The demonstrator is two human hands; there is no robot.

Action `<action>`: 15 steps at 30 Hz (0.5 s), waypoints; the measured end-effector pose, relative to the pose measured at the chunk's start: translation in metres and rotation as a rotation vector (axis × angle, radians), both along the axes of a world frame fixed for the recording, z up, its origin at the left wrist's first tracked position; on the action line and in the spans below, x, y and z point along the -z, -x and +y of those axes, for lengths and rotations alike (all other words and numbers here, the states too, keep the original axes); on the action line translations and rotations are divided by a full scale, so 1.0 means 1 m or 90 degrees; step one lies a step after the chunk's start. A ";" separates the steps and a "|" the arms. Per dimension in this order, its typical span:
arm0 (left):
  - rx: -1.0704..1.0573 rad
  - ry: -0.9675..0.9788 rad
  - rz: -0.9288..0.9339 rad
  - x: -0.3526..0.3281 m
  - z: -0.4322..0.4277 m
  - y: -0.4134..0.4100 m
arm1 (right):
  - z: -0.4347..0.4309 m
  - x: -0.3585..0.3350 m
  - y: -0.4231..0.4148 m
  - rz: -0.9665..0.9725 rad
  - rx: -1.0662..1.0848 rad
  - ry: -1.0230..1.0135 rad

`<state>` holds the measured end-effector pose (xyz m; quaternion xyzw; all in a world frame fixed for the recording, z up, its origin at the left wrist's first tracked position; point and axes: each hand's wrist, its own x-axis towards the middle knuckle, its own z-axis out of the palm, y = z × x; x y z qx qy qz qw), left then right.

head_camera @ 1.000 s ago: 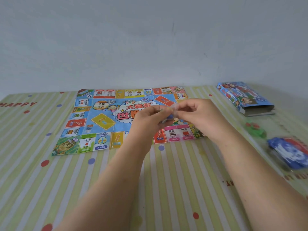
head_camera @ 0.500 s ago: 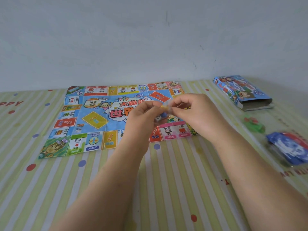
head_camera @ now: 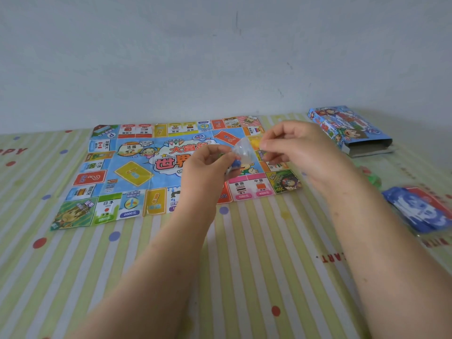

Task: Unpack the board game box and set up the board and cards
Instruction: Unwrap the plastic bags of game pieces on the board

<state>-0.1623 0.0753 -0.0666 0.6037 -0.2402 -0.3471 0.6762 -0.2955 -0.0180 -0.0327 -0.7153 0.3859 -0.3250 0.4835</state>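
Nearest, on the striped, dotted cloth of the table: two bare forearms, in from the near edge and converging toward the middle, the left one from low centre, the right one from the near right corner.

Further in, raised above the near part of the board: the left hand, back toward the camera, fingers curled, thumb and fingertips pinching the left side of a small clear bag. Just right of it and slightly higher, the right hand, knuckles up, fingers bent, thumb and forefinger pinching the bag's upper right edge. Bag held between the two hands, off the table. Inside it, low by the left hand, a small blue piece and something white, too small to make out.

Beneath and beyond the hands, the board, unfolded and flat on the table, creased, its near edge partly hidden by the left wrist.

To the right, near the table's right edge, a blue and red pack of cards in clear wrap, blurred. Just beyond it, a small green thing, unclear.

Farther back on the right, the game box, lying flat, open end toward the camera, well apart from the board.

Farthest, a plain pale wall.
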 end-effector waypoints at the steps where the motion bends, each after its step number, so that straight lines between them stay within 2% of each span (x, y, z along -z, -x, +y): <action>1: -0.007 -0.002 -0.002 -0.001 0.000 0.001 | -0.004 -0.001 0.004 0.011 0.011 0.003; 6: -0.030 -0.020 -0.003 -0.004 -0.005 0.010 | -0.017 0.007 0.021 0.205 0.075 0.077; 10: -0.039 -0.007 0.020 -0.007 -0.012 0.022 | -0.019 0.007 0.023 0.373 0.069 0.091; 15: -0.003 -0.019 -0.019 -0.001 -0.019 0.029 | -0.018 0.007 0.024 0.444 0.068 0.076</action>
